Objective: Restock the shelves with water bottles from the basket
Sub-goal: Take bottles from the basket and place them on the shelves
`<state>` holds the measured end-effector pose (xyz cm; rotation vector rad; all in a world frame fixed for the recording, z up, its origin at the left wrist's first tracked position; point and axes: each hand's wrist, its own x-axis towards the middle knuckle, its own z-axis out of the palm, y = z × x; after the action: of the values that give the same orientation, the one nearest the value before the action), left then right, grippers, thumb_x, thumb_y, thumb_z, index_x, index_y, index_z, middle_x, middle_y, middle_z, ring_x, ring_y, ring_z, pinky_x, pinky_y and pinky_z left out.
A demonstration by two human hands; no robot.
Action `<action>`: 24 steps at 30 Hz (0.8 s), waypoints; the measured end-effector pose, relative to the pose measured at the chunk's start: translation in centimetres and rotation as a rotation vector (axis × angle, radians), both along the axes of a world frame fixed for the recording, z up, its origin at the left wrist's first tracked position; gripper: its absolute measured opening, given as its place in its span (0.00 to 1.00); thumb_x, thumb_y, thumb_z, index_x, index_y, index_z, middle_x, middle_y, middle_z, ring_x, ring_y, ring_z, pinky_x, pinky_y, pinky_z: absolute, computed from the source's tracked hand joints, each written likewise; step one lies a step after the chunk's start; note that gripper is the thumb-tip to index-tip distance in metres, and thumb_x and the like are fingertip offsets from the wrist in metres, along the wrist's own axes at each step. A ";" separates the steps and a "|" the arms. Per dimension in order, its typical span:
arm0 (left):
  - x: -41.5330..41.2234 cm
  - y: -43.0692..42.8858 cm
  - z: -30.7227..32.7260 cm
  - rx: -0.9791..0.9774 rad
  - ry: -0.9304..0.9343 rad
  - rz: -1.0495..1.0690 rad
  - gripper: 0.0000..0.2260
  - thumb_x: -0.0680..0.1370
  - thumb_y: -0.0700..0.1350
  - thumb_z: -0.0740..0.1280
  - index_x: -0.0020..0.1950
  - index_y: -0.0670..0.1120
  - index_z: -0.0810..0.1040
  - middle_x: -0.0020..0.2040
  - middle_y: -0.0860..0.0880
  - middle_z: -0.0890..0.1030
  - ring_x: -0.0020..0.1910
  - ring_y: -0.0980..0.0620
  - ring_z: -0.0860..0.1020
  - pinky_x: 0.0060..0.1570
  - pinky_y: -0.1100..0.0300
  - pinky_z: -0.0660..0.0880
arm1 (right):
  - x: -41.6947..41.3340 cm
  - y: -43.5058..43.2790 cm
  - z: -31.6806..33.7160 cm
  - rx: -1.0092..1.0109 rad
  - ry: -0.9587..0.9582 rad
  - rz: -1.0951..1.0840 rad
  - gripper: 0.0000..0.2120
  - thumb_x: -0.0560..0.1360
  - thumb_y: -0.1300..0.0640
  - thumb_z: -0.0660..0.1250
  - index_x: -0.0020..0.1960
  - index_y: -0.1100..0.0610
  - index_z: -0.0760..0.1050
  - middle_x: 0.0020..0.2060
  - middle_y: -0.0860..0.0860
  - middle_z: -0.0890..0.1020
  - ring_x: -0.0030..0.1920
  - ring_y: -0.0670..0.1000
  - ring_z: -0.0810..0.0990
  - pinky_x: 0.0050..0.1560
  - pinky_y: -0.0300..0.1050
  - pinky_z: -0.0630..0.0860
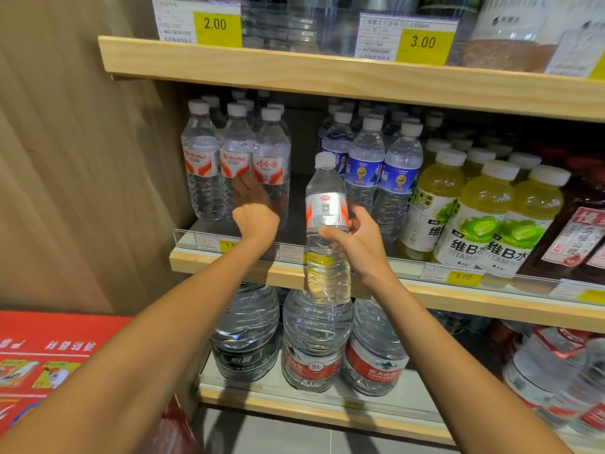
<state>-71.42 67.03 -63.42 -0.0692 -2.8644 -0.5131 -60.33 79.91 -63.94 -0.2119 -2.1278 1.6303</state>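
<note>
My right hand (357,237) grips a clear water bottle (327,204) with a white cap and a red and silver label. It holds the bottle upright in front of the middle shelf (284,273), facing a gap in the row. To the left of that gap stand several matching red-label bottles (235,158). My left hand (255,214) reaches in low among them, its fingers stretched against the front ones and partly seen through the clear plastic. The basket is out of view.
Blue-label water bottles (366,158) stand right of the gap, with green vitamin drinks (478,211) further right. Large 5L jugs (314,342) fill the shelf below. A wooden wall closes the left side, and a red printed box (49,362) sits at the lower left.
</note>
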 end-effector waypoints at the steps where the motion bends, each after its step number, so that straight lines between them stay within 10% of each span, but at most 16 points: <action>1: 0.1 -0.1 0.0 0.038 -0.010 -0.006 0.12 0.79 0.40 0.58 0.56 0.38 0.78 0.56 0.41 0.80 0.58 0.43 0.76 0.55 0.56 0.69 | 0.0 -0.1 0.1 -0.002 0.000 0.000 0.22 0.68 0.58 0.75 0.56 0.49 0.68 0.47 0.46 0.79 0.49 0.46 0.80 0.54 0.49 0.78; 9: 3.4 -2.1 2.1 0.861 0.071 -0.228 0.14 0.79 0.55 0.59 0.52 0.44 0.68 0.51 0.46 0.75 0.52 0.45 0.75 0.56 0.46 0.73 | -0.4 -2.3 1.6 0.062 0.017 -0.039 0.28 0.66 0.54 0.76 0.63 0.52 0.69 0.47 0.46 0.80 0.47 0.46 0.80 0.54 0.51 0.79; 12: 4.9 -2.9 3.9 0.918 -0.210 -0.377 0.31 0.75 0.66 0.60 0.67 0.43 0.64 0.63 0.47 0.74 0.59 0.48 0.75 0.58 0.52 0.74 | -0.9 -4.2 2.4 0.232 0.013 -0.062 0.32 0.64 0.46 0.74 0.65 0.51 0.68 0.51 0.47 0.80 0.51 0.49 0.80 0.53 0.53 0.77; 17: 5.3 -4.9 5.4 0.925 -0.134 -0.280 0.37 0.74 0.55 0.70 0.73 0.41 0.55 0.57 0.50 0.70 0.54 0.53 0.74 0.47 0.62 0.73 | -1.2 -7.9 3.1 0.537 0.079 -0.049 0.32 0.65 0.43 0.72 0.66 0.47 0.65 0.59 0.46 0.75 0.56 0.49 0.76 0.49 0.49 0.75; 24: 4.2 -10.6 5.9 1.125 -0.097 -0.365 0.22 0.75 0.50 0.70 0.62 0.42 0.68 0.48 0.49 0.79 0.46 0.52 0.80 0.44 0.59 0.76 | -2.9 -9.2 5.7 0.186 -0.142 0.460 0.26 0.75 0.48 0.68 0.70 0.54 0.66 0.60 0.51 0.77 0.56 0.49 0.78 0.41 0.39 0.74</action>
<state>-67.17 56.43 -57.48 -0.3652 -2.2116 -2.1060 -63.25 70.70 -58.23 0.2469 -2.5604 1.6774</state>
